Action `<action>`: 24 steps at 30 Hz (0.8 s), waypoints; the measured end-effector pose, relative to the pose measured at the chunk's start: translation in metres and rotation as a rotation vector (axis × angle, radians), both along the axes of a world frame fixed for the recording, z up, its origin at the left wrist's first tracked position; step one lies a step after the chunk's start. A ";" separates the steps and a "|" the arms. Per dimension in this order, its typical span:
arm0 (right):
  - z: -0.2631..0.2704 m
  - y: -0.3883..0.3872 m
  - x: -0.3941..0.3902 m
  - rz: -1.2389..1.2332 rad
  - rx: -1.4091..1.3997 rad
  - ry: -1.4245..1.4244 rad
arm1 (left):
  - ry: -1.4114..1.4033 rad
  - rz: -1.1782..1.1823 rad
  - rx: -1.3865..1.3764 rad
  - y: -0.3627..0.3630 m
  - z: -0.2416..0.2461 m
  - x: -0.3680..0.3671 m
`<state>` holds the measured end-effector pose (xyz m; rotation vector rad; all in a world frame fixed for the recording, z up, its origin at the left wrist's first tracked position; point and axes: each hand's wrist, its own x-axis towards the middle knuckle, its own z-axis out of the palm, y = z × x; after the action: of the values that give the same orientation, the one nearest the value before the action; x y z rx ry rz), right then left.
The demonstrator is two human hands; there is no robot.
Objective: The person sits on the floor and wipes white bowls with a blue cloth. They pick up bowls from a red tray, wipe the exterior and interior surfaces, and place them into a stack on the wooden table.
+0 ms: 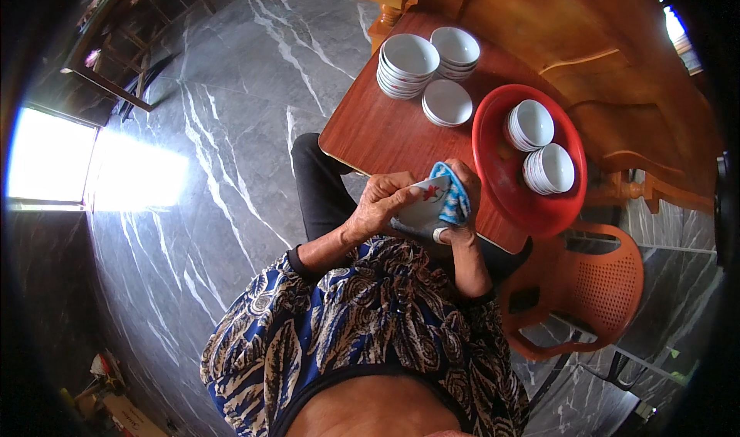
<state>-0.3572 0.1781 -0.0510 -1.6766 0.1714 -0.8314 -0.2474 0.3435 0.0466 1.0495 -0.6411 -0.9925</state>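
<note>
A white bowl with a red flower pattern is tilted on its side between my hands, over my lap near the table's front edge. My left hand grips its left side, thumb on the outside near the rim. At the bowl's right side, my right hand holds a blue and white checked cloth against it; some of its fingers are hidden behind the cloth. Beyond my hands, stacks of white bowls stand on the reddish wooden table. To the right, a red plastic basin holds two tilted stacks of smaller bowls.
A carved wooden bench back rises behind the table. An orange-brown plastic chair stands at the right, close to the basin. Grey marbled tiles cover the floor, with a wooden frame at the upper left and a cardboard box at the lower left.
</note>
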 end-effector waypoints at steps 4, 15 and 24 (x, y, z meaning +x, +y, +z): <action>-0.014 0.027 -0.005 0.061 1.038 -0.105 | 0.209 0.095 -0.058 -0.003 0.008 0.000; 0.015 0.033 -0.006 -0.115 0.225 0.017 | 0.094 0.097 -0.042 -0.003 0.012 0.004; 0.091 0.039 0.012 -0.125 -0.307 0.148 | -0.202 0.060 0.131 -0.010 -0.017 0.001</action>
<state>-0.3451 0.2172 0.0395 -2.0350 0.2630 -0.8587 -0.2468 0.3340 0.0300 1.2886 -0.7121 -0.8918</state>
